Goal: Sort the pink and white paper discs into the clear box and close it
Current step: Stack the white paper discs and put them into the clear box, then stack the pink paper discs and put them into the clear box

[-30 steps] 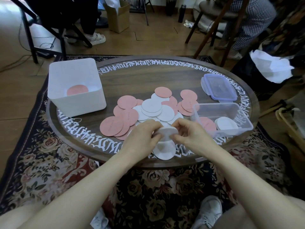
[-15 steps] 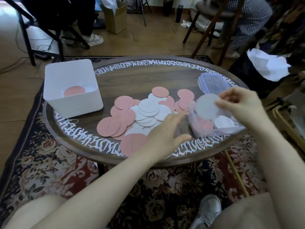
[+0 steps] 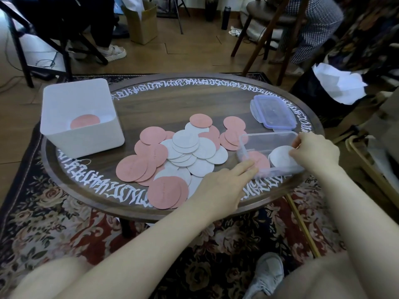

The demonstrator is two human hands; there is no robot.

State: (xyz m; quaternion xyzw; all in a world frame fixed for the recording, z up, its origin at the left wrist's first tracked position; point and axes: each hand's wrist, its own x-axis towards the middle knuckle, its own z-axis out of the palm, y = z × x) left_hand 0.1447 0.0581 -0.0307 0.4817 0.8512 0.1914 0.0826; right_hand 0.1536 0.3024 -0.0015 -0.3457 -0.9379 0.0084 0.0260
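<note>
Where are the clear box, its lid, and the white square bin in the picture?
clear box (image 3: 269,138): head view, on its far wall.
lid (image 3: 272,112): head view, on its flat centre panel.
white square bin (image 3: 86,140): head view, on its near outer wall.

- The right hand (image 3: 314,153) has come down from above the clear box (image 3: 269,139) into its right end; the white disc (image 3: 281,156) it held in the air now lies in the box, its fingers on it
- The left hand (image 3: 220,188) has slid right, fingertips now touching the box's near left corner beside the pink disc (image 3: 258,159) inside
</note>
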